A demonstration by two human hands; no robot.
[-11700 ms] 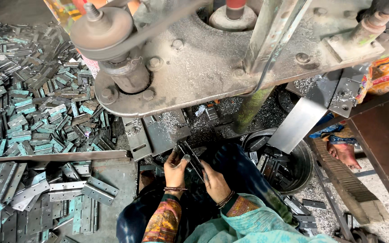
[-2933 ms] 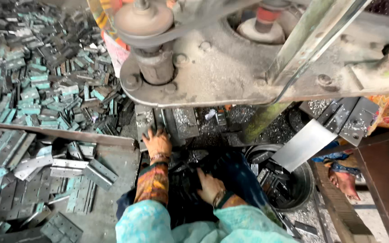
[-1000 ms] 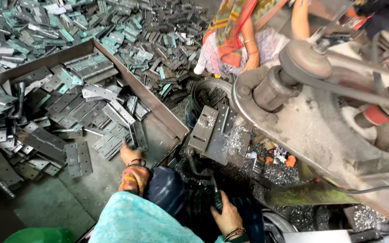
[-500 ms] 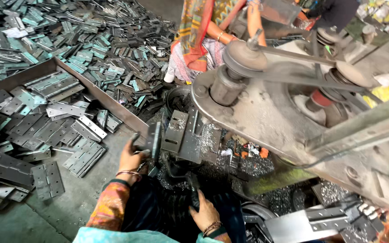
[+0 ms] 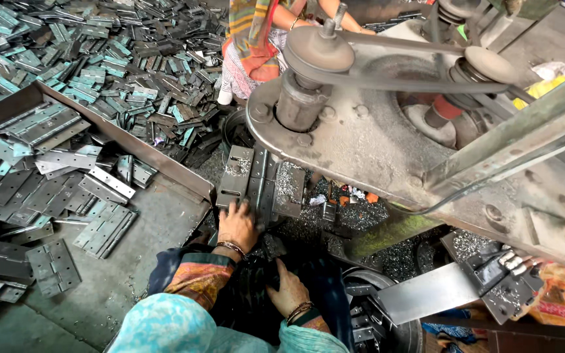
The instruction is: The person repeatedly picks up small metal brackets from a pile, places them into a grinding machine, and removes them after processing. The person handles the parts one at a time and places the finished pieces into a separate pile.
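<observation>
Left hand (image 5: 237,225) on flat grey steel hinge plates (image 5: 256,186), glittering swarf (image 5: 361,216)

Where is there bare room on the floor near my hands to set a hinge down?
One free patch: the grey floor left of your left hand, bordered by the long steel bar above and flat grey hinge plates to its left. Crowded elsewhere: metal shavings under the grey belt-driven machine, and the heap of small hinges beyond the bar.

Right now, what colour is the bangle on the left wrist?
Gold-coloured; the bangle shows best in the head view.
</observation>
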